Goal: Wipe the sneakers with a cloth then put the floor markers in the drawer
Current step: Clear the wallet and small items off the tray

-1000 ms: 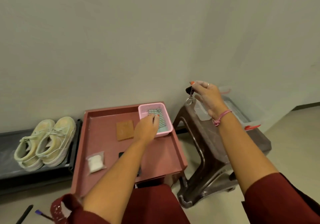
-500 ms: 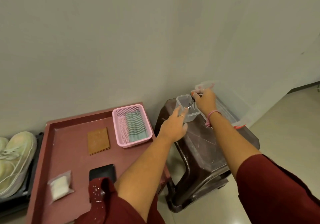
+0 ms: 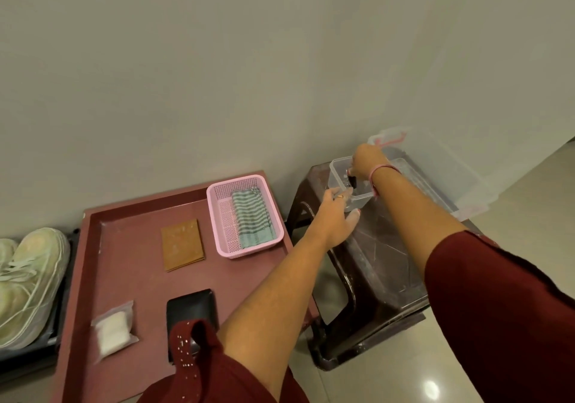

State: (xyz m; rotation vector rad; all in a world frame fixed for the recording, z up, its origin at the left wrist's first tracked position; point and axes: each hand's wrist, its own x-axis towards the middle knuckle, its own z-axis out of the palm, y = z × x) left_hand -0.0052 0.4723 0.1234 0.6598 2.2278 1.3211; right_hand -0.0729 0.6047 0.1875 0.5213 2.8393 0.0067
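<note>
- The right hand (image 3: 367, 161) is pinched narrowly on a small dark object (image 3: 352, 181), which hangs inside the small clear plastic tub (image 3: 337, 169); what the object is cannot be told.
- The left hand (image 3: 337, 216) is open, its fingers (image 3: 331, 193) spread against the tub's near wall, steadying it on the far-left corner of the dark brown plastic stool (image 3: 382, 256).
- A larger clear plastic bin with red latches (image 3: 448, 172) sits just beside the tub, along the stool's far edge.
- The pale lace-up sneakers (image 3: 28, 281) rest on a low black rack (image 3: 60, 318) at the left, well apart from both hands and seemingly not yet wiped.
- The green-and-white striped cloth (image 3: 252, 216) lies folded in the pink perforated plastic basket (image 3: 217, 212) at the far-right corner of the red-brown tray-topped desk (image 3: 130, 265).
- No drawer or floor markers can be identified.
- Procedure: keep the left hand braced on the tub so it does not slide; lower the object fully below the rim before releasing; then withdraw straight up, clear of the walls.
- Next, the cloth is likely to be required.
</note>
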